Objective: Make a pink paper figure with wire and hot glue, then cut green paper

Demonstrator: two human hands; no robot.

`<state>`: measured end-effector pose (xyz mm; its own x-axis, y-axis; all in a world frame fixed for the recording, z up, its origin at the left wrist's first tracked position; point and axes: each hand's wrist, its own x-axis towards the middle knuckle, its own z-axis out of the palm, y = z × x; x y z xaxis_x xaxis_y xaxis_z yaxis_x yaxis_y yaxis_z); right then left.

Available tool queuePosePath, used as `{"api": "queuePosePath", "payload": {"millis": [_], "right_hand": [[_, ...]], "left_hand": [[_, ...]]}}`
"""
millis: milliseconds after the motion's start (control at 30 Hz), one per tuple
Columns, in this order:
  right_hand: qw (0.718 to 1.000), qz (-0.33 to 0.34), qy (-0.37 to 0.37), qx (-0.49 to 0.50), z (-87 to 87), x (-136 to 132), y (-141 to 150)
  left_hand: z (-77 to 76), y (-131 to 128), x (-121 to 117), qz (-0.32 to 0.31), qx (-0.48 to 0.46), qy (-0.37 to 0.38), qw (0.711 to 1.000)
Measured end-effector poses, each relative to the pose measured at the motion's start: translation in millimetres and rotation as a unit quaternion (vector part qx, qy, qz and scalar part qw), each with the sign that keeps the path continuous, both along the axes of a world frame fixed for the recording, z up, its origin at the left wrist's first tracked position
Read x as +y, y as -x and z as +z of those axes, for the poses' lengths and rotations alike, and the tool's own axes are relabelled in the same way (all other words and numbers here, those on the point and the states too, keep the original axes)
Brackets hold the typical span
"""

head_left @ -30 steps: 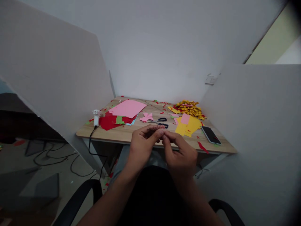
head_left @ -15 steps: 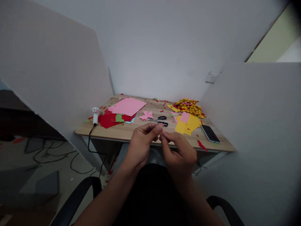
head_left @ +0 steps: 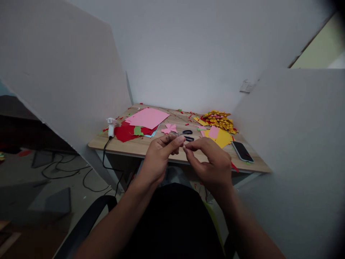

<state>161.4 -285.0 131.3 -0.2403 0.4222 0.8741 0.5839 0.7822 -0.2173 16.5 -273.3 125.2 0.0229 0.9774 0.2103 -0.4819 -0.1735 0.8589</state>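
Observation:
My left hand [head_left: 159, 156] and my right hand [head_left: 210, 162] are held together in front of the wooden desk [head_left: 151, 147], fingertips meeting in a pinch. Whatever sits between the fingertips is too small to make out. Just beyond the hands, black-handled scissors [head_left: 186, 135] lie on the desk beside a pink cut-out paper shape [head_left: 169, 128]. A pink paper sheet [head_left: 147, 117] rests on red and green sheets [head_left: 126, 131] at the left.
Yellow sheets [head_left: 222, 136] and a heap of folded yellow pieces [head_left: 219, 120] lie at the right, with a phone [head_left: 242, 151] near the desk's right edge. A white glue gun [head_left: 110, 126] with a black cable stands at the left edge. White partitions flank the desk. Chair armrest [head_left: 86, 223] below.
Both hands have risen a little and shifted right, staying pinched together. The view has tilted slightly.

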Motion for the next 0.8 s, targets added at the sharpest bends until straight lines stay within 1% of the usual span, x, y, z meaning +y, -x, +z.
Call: {"api": "queuePosePath", "payload": {"millis": [233, 400, 533, 600, 667, 733, 800], "right_hand": [[1.000, 0.021, -0.018, -0.011, 3.6, -0.3, 0.0], [0.999, 0.030, -0.012, -0.001, 1.5, 0.5, 0.2], [0.999, 0.034, -0.019, -0.025, 1.1, 3.2, -3.6], [0.997, 0.045, -0.019, -0.064, 4.1, 7.2, -8.7], [0.989, 0.064, -0.024, -0.134, 11.0, 13.3, -15.6], [0.969, 0.080, -0.035, -0.230, 21.5, 20.5, -23.0], [0.944, 0.089, -0.052, -0.313, 33.1, 27.6, -29.5]], "left_hand": [[6.2, 1.1, -1.4, -0.002, -0.002, -0.009, 1.000], [3.9, 0.5, -0.7, -0.004, 0.004, -0.017, 1.000], [1.4, 1.2, 0.2, 0.002, 0.007, -0.017, 1.000], [0.4, 3.2, 1.4, 0.006, 0.018, -0.021, 1.000], [-0.3, 6.8, 3.6, 0.002, 0.047, -0.028, 0.999], [-0.4, 11.2, 6.2, -0.009, 0.089, -0.037, 0.995], [0.3, 15.1, 8.1, -0.013, 0.126, -0.049, 0.991]]}}
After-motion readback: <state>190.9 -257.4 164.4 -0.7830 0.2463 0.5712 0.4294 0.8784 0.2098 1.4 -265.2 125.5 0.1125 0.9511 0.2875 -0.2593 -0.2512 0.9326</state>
